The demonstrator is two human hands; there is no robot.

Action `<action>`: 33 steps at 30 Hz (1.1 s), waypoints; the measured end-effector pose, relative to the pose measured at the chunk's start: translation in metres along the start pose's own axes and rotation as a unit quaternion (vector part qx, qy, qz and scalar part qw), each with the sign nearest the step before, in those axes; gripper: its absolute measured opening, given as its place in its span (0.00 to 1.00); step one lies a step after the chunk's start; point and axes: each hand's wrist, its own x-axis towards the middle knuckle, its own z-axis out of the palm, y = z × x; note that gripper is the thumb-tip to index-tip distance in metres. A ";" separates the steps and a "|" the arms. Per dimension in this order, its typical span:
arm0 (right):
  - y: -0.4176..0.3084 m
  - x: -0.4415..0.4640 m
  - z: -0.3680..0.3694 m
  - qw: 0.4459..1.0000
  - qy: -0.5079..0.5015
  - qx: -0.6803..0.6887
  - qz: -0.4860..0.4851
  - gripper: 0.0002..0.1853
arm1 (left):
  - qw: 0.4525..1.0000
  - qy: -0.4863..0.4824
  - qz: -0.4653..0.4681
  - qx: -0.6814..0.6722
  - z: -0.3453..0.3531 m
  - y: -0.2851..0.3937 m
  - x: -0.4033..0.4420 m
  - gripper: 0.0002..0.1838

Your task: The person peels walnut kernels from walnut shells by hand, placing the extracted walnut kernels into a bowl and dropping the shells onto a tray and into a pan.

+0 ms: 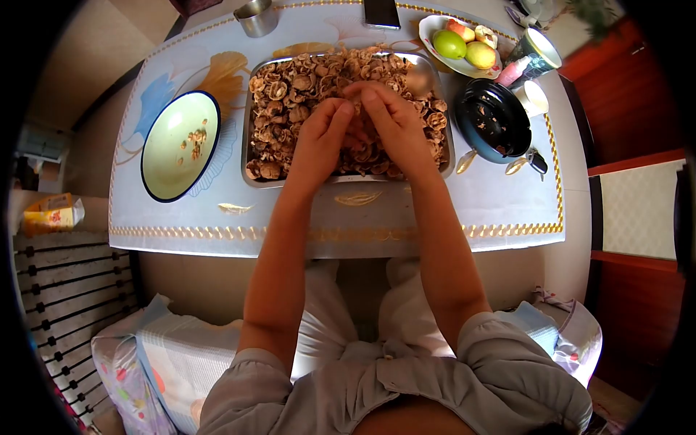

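Observation:
A metal tray (247,156) heaped with brown walnut shells (290,80) lies before me on the table. Over the middle of the heap, my left hand (325,130) and my right hand (389,119) come together, fingertips meeting. Both have their fingers curled and pressed inward; anything between them is hidden by the fingers and thumbs. To the left, a pale green bowl (170,156) with a dark blue rim holds a small pile of walnut pieces (194,143).
Right of the tray are a black bowl (482,109) with shell bits, keys (537,164), a white cup (533,98), a patterned cup (536,52) and a fruit plate (432,30). A metal cup (255,18) and a phone (381,13) lie at the far edge.

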 end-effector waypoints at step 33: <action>-0.003 -0.004 0.013 1.000 0.018 -0.004 0.024 0.12 | 0.987 0.011 -0.100 -0.126 -0.018 0.006 -0.001 0.19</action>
